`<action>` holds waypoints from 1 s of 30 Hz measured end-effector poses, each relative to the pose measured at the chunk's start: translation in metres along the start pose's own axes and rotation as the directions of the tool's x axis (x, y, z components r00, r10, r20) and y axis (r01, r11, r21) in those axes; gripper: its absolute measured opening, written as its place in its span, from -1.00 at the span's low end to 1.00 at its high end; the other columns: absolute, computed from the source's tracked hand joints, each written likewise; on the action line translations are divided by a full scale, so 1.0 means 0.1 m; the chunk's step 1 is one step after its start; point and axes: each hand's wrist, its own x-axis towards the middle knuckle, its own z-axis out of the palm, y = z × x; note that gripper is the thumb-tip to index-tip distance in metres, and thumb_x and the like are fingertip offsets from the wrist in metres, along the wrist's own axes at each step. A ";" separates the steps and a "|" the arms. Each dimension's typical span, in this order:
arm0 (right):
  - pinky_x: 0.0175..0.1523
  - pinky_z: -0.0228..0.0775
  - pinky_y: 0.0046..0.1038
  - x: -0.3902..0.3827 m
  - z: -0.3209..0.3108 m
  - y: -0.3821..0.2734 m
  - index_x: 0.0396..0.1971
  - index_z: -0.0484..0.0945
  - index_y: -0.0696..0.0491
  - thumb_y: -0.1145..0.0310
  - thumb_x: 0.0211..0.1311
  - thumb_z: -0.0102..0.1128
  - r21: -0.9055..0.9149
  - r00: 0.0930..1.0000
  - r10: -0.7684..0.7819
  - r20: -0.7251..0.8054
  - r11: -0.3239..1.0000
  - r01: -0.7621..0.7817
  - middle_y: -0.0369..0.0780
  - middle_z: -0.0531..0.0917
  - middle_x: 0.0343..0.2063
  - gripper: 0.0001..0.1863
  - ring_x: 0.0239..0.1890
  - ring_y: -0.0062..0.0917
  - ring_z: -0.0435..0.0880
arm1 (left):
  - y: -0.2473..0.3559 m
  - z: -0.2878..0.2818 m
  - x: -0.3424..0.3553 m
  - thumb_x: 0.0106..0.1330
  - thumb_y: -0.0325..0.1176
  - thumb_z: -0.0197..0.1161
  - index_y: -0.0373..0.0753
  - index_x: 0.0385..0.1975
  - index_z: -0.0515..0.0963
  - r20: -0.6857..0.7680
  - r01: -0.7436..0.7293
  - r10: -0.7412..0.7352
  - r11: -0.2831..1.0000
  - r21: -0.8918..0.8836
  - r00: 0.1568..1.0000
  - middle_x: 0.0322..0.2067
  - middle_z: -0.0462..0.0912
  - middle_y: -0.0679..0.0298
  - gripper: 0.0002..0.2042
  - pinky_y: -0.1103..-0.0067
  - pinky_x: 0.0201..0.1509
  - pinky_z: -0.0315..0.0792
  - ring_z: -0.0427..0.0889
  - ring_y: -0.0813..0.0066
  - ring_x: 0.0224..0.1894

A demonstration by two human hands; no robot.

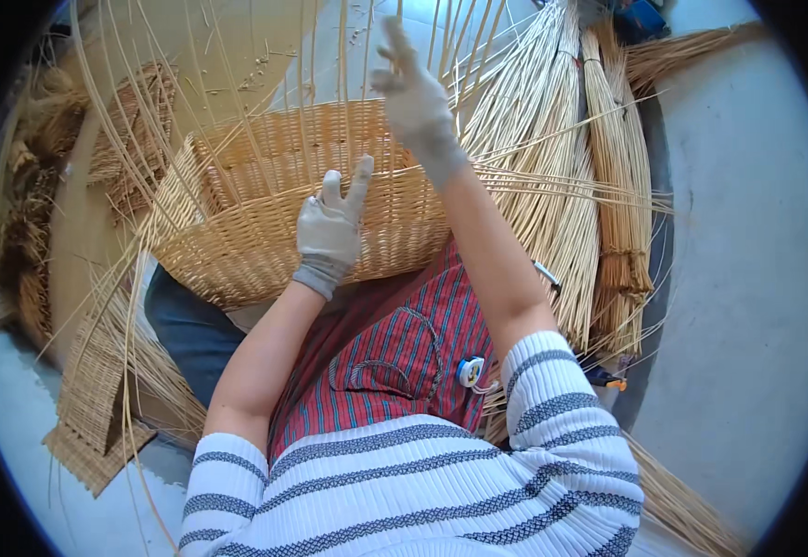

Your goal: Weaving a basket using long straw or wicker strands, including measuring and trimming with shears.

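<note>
A pale wicker basket (265, 246) lies across my lap, its near wall facing me and long upright stakes rising from its rim. My left hand (328, 227), in a whitish work glove, rests against the near wall close to the rim. Two of its fingers stretch upward, apart, beside a stake; the other fingers are partly hidden. Raised higher, my gloved right hand (413, 97) is among the stakes over the far right part of the basket. Its fingers point up and are spread, with no held thing that I can make out. Loose wicker strands (552, 181) run rightward from the rim behind my right wrist.
Bundles of pale rods (529, 121) and a browner bundle (617, 176) lie at the right. Woven pieces (93, 395) sit on the floor at left, another woven panel (135, 130) beyond. A red checked apron (404, 362) covers my lap. Scraps litter the floor at the far side.
</note>
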 end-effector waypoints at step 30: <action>0.22 0.51 -0.43 -1.48 1.52 -1.64 0.36 0.51 0.23 0.23 0.65 0.13 0.606 0.852 0.069 0.519 0.674 -0.423 -0.14 0.70 0.14 -0.52 0.14 -0.51 0.66 | -1.79 -0.43 -1.50 0.36 -0.48 0.33 -0.16 0.09 0.66 -0.309 0.353 -0.518 0.817 -0.457 0.798 0.04 0.67 0.11 -0.69 0.22 0.27 0.52 0.63 0.09 0.14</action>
